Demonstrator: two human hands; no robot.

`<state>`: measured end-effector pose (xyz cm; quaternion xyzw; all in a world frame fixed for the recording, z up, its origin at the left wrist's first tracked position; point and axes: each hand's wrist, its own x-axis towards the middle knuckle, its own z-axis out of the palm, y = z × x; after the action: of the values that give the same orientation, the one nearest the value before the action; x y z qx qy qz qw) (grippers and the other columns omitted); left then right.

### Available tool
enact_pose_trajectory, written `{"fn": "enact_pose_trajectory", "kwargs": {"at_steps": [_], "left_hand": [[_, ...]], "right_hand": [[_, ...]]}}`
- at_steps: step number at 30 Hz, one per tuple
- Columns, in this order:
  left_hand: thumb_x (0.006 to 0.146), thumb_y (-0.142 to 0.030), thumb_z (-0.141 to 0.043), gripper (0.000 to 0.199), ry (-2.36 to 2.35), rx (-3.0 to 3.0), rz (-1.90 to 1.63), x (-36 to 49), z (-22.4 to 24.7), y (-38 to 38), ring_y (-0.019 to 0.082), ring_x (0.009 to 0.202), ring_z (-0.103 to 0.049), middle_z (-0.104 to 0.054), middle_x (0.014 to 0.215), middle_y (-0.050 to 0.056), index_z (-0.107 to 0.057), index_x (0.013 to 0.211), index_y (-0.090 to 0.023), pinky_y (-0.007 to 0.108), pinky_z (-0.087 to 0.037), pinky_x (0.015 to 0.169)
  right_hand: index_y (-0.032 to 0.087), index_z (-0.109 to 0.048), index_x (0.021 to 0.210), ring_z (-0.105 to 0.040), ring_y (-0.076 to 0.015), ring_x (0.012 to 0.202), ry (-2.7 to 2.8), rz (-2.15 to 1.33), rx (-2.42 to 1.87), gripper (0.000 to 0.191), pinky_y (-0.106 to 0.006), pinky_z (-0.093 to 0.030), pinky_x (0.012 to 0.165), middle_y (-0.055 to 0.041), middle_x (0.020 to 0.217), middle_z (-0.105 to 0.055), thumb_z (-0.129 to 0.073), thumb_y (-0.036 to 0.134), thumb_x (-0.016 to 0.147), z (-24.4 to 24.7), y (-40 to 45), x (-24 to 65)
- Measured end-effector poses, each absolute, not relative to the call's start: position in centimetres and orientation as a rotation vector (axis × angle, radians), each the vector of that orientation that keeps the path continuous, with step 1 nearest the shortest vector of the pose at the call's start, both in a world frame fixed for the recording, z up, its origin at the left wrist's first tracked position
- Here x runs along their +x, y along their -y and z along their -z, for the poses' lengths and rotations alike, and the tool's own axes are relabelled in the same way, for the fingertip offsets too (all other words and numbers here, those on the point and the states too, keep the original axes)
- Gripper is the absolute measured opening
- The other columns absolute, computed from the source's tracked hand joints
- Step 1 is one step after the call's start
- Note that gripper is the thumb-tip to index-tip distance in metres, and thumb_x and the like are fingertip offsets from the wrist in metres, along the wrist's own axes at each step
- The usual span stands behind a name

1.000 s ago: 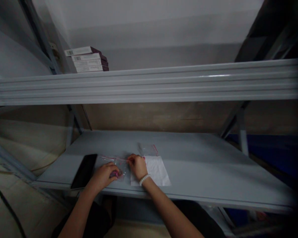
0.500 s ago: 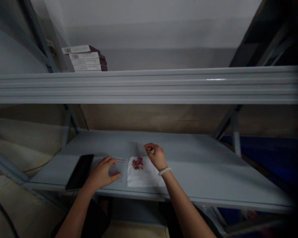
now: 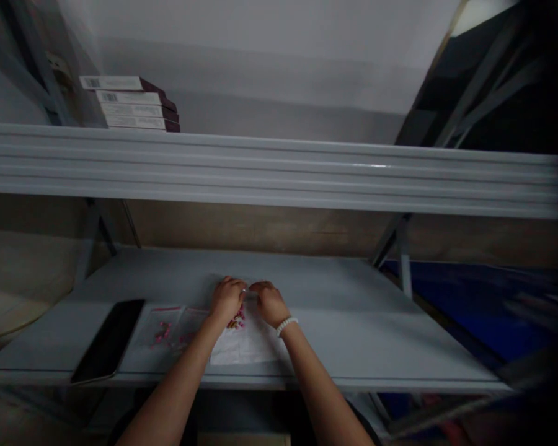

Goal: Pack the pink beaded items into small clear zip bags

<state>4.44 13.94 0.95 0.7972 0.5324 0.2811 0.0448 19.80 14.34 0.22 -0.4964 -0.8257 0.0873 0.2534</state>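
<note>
Left hand and right hand work close together over the back part of a white sheet, on the lower shelf of a metal rack. Fingertips of the two hands nearly meet, a narrow gap between them. Left grip: fingers bent, thumb near the fingertips; a small glint shows at the tips. Right grip: fingers likewise bent, tips turned toward the left hand. Cannot tell for either whether it is closed on something; fingertips dark and too small to resolve.

Small pink and yellowish pieces lie in a cluster over the sheet, just beside the left hand and partly covered by it. Whether they are bagged: cannot tell.

Left of the sheet, two clear bags side by side: outer bag, with a reddish strip along its top edge and pink pieces inside; inner bag, partly behind the left forearm. Further left, a flat black slab lies aslant, near the shelf's front edge.

Right wrist bears a pale beaded bracelet. On the upper shelf, at left, a stack of white and dark-purple boxes, top box offset to the left.
</note>
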Motion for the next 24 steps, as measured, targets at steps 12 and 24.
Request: {"fn": "enact_pose_trajectory", "kwargs": {"at_steps": [12, 24], "left_hand": [[0.077, -0.01, -0.058, 0.014, -1.668, 2.43, -0.957, 4.4, -1.2, -13.3, 0.02, 0.087, -0.056, -0.068, 0.085, 0.004, -0.069, 0.079, -0.019, 0.032, -0.043, 0.082], [0.082, -0.014, -0.052, 0.013, -1.679, 2.258, -1.512, 2.7, -3.3, -7.4, 0.018, 0.094, -0.057, -0.063, 0.099, 0.002, -0.063, 0.086, -0.021, 0.031, -0.043, 0.087]], "right_hand": [[0.015, -0.068, 0.091, -0.058, -0.0212, 0.095, 1.701, -0.418, -1.358, 0.025, -0.035, -0.044, 0.089, -0.0087, 0.098, -0.067, -0.049, 0.012, 0.075, -1.6, -13.2, 22.3], [0.013, -0.063, 0.074, -0.056, -0.0099, 0.059, 0.924, -1.725, -1.052, 0.03, -0.019, -0.039, 0.051, -0.0019, 0.068, -0.062, -0.077, 0.034, 0.057, -3.4, -9.0, 22.5]]}}
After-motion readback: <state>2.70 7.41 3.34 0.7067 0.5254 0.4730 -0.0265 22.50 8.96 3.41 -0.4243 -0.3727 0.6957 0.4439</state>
